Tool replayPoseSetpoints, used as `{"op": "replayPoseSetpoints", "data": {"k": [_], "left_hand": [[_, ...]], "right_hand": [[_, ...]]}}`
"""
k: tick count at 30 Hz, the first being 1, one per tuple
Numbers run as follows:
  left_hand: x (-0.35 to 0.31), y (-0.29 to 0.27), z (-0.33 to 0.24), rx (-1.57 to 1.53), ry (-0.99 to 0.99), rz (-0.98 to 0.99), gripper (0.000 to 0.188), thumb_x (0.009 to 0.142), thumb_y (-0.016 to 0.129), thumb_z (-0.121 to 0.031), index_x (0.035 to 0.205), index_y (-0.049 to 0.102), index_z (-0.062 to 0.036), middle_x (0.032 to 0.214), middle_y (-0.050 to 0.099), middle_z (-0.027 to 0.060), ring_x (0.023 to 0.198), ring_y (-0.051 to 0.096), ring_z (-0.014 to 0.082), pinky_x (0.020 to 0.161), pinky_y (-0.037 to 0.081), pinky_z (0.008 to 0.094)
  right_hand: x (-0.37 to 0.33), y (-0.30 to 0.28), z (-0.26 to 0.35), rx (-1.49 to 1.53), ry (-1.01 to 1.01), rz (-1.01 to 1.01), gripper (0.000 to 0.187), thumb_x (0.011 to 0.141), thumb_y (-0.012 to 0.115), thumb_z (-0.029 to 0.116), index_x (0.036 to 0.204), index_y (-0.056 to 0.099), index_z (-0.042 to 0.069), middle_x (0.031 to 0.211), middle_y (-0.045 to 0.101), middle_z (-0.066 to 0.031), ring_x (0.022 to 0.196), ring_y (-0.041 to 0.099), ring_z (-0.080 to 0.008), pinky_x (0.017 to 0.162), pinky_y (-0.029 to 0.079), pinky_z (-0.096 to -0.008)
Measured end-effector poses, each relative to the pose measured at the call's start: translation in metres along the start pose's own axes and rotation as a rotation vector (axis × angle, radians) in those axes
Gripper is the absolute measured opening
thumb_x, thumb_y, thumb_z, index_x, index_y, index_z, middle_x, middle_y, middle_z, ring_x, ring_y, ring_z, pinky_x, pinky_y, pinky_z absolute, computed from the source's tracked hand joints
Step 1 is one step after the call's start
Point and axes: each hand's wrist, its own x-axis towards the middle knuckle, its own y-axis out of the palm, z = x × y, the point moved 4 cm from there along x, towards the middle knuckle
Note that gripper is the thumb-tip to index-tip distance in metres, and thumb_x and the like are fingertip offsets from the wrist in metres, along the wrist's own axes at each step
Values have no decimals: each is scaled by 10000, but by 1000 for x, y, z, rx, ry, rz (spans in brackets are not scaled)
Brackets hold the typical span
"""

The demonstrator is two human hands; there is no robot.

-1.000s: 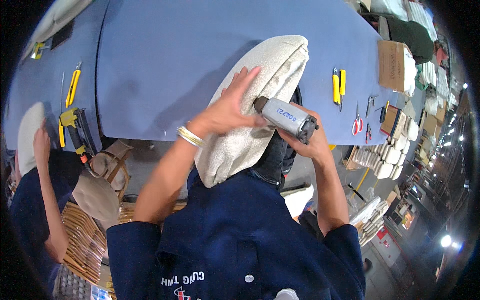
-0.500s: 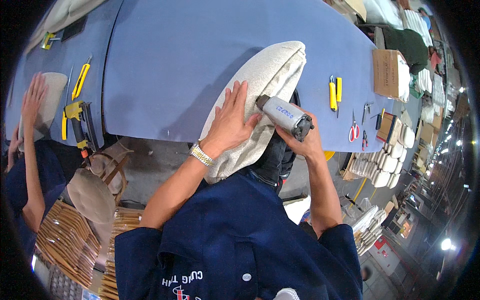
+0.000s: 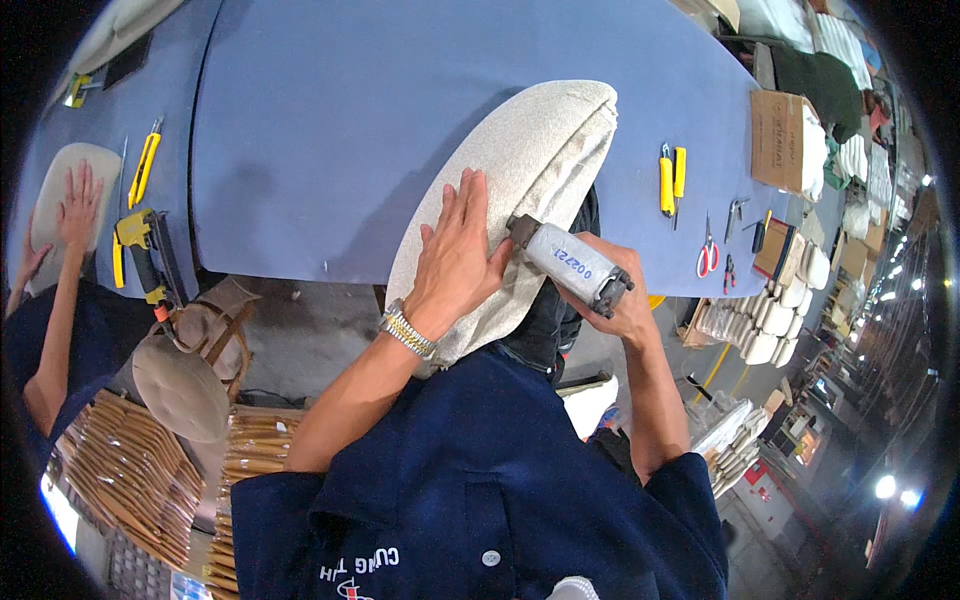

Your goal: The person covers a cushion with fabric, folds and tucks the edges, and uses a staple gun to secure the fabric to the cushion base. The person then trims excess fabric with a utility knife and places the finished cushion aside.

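A beige fabric seat cushion (image 3: pixel 520 130) stands tilted on edge at the table's near side, its folded edge turned toward my right. My left hand (image 3: pixel 455 255) lies flat against its face, fingers stretched and thumb reaching toward the folded fabric. In my right hand (image 3: pixel 615 290) is a grey air staple gun (image 3: pixel 570 260), gripped by its handle, which is mostly hidden. The gun's dark nose meets the cushion's folded edge close to my left thumb; whether it presses in cannot be made out.
The blue table (image 3: pixel 330 130) holds yellow cutters (image 3: pixel 666 180), red-handled scissors (image 3: pixel 708 258) and a cardboard box (image 3: pixel 777 140) to the right. At left, a co-worker's hand (image 3: pixel 78 205) rests on another cushion (image 3: pixel 62 180), near a second staple gun (image 3: pixel 140 250). Wooden frames (image 3: pixel 130 470) are stacked below.
The staple gun's nose has shifted slightly down along the cushion's edge. My left hand has moved a little lower and left. The co-worker's cushion now shows more of its face.
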Motion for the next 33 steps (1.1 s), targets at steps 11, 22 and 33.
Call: {"op": "replayPoseSetpoints", "data": {"k": [11,22,33], "left_hand": [[3,-1,11,-72,66,-64,936,881,706,-156,1596,129,24,1645,200,294,1510,222,498,1095,332,734],[0,-2,16,-84,101,-49,946,861,696,-126,1599,121,18,1648,189,293,1516,207,496,1093,334,735],[4,-5,17,-110,120,-56,983,792,699,-66,1593,138,34,1650,198,289,1511,222,499,1103,313,740]], "right_hand": [[18,4,11,12,9,33,333,703,767,64,1012,657,4,909,672,-145,773,676,-367,722,535,-356],[7,11,23,45,90,31,285,715,770,57,973,663,-3,871,659,-143,751,671,-346,698,526,-356],[-3,21,25,-56,52,-21,329,702,760,84,1010,669,14,897,663,-130,757,671,-341,697,529,-357]]}}
